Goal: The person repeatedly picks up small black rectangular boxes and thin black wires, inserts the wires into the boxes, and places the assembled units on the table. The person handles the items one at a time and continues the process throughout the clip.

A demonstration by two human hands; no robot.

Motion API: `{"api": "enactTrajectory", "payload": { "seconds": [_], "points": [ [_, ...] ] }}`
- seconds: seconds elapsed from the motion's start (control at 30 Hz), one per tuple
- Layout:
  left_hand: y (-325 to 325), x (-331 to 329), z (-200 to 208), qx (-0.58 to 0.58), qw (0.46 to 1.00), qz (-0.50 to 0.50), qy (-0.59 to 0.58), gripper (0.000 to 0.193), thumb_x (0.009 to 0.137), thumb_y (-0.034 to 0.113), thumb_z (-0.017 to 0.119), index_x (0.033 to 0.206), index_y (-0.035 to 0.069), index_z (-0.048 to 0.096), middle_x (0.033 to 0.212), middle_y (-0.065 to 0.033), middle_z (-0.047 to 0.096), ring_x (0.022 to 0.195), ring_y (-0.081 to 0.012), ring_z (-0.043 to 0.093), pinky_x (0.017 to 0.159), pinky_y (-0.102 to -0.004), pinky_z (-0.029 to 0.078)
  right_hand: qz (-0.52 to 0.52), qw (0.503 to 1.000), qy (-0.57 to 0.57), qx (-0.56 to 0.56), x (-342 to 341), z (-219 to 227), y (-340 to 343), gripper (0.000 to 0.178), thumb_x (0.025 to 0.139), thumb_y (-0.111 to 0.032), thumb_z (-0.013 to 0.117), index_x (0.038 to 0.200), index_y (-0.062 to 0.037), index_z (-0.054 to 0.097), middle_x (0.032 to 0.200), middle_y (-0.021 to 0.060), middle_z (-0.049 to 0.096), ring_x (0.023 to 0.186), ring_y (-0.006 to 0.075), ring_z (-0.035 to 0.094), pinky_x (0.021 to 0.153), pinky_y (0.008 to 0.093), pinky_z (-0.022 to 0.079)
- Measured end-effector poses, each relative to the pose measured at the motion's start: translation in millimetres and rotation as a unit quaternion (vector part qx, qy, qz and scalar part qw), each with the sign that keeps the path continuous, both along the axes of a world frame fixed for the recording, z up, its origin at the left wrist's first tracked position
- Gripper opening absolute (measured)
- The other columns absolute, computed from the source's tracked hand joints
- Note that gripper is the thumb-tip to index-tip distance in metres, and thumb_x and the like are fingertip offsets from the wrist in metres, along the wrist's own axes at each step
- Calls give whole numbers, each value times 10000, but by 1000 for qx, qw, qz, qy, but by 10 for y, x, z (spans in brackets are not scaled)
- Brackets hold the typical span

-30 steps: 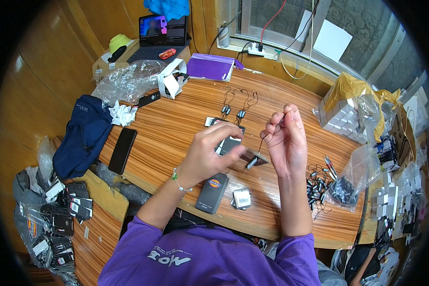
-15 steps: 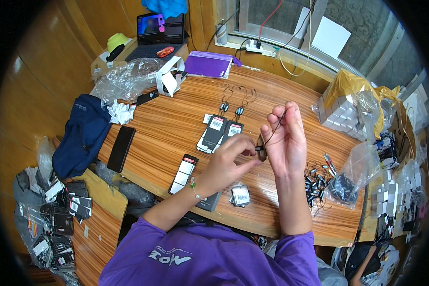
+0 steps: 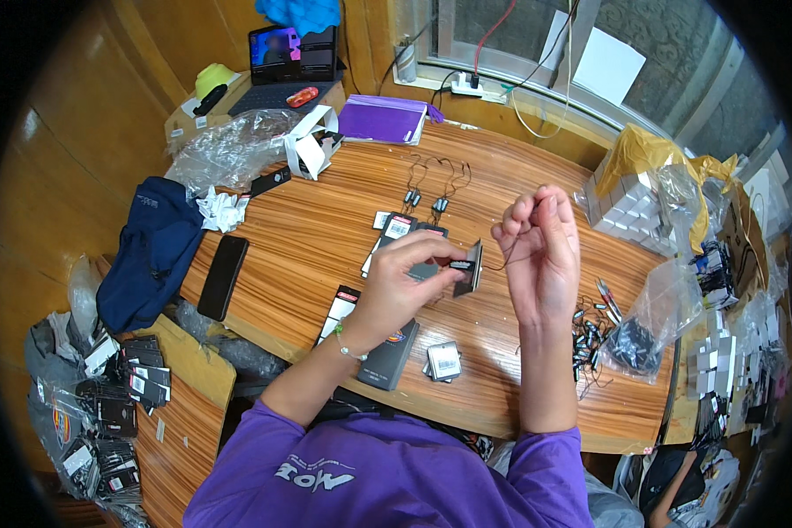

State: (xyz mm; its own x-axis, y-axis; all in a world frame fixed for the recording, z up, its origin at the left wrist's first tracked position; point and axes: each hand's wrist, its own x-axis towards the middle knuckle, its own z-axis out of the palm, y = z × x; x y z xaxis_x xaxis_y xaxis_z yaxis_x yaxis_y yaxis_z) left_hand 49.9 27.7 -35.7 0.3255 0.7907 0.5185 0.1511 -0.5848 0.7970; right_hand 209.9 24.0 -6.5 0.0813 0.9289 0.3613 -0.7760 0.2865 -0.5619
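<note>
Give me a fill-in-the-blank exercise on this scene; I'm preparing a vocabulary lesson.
1. The small dark tag is held in the ____.
2. From it, a thin cord runs to the ____.
3. The notebook, like the shirt, is ____.
4. The phone lies on the table's ____ side.

Missing words: left hand; right hand; purple; left.

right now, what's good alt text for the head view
A person's left hand holds a small dark card nearly edge-on while the right hand pinches a thin dark cord, above a wood-grain table. A black phone lies at left, corded pieces at right, a purple notebook toward the far edge.
</note>
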Motion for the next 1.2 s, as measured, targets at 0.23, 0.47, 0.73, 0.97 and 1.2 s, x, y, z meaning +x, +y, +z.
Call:
{"api": "enactTrajectory", "payload": {
  "seconds": [0.23,0.47,0.73,0.97,1.2],
  "points": [
    [2,-184,256,109,992,60,29,171,695,13,689,864,20,662,842,-92,634,783,-188,602,691,-278,472,-103,960,-258,21,37,135,-88,105,854,-34,542,938,24,568,744,45,577,675,93,540,625,217,437],
    [-26,-202,208,-30,992,17,-123,143,787,36,634,924,5,609,868,-66,638,788,-112,595,713,-237,474,66,939,-336,-9,-6,188,-163,231,842,-21,536,1065,-15,474,758,13,552,709,65,537,630,199,428],
    [-15,-161,128,-57,976,-42,-208,109,866,67,556,943,-9,543,919,-75,605,824,-121,586,732,-237,468,66,929,-365,2,-59,167,-139,221,843,-23,542,1046,1,459,758,22,529,702,64,502,631,193,405],
    [-45,-122,215,-128,959,-59,-245,102,874,98,557,895,7,515,890,-60,581,811,-89,551,738,-220,449,-31,929,-364,56,-125,81,-115,200,817,-1,563,999,9,481,845,56,542,765,98,552,696,237,446],
    [4,-123,190,-161,948,-78,-263,94,870,104,563,891,22,523,844,-25,558,768,-67,520,710,-207,438,-107,895,-426,84,-228,66,-128,158,791,15,580,929,23,504,868,70,544,790,129,576,718,252,459]
  ]
}}
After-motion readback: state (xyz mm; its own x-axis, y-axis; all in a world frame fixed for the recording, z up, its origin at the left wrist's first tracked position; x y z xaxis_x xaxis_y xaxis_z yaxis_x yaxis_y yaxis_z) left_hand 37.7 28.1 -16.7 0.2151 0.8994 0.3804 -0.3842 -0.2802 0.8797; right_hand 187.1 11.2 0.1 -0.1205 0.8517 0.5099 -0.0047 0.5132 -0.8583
